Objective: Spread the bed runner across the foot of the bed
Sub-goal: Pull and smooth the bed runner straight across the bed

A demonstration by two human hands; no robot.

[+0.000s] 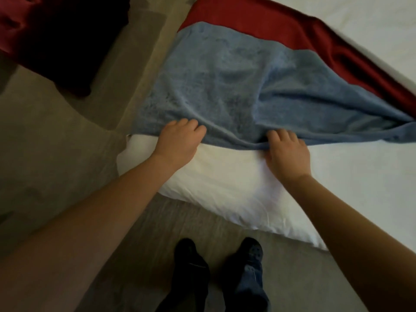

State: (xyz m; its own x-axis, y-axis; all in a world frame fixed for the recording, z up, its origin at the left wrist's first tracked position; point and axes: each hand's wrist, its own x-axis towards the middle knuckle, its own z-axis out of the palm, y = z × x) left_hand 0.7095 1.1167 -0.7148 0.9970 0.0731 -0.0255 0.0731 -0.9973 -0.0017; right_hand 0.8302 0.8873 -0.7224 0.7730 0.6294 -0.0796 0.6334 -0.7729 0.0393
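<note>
I'm looking down at the corner of a bed (pixel 360 176) made up in white sheets, with grey-brown floor (pixel 56 165) to the left of it and in front of it, where I can see my two dark shoes (pixel 216 262) near the bottom edge. At the top left lies a dark red cushion (pixel 51 41) on the floor, well apart from the bed.

The bed runner (pixel 225 86) lies across the bed's corner. Its blue plush side faces up over most of what I can see, and a dark red band of it shows along the far edge, running down toward the right. The cloth is rumpled, with folds fanning out from its near edge, and the far right end bunches into a narrow point at the edge of the view.

My left hand (pixel 180 140) is on the runner's near edge toward the left, fingers curled over the hem and closed on the cloth. My right hand (pixel 288 152) grips the same edge further right, fingers tucked into a fold of the blue fabric and pinching it. Both arms are bare and stretched forward. Between and below the hands the white sheet is uncovered, down to the mattress corner.
</note>
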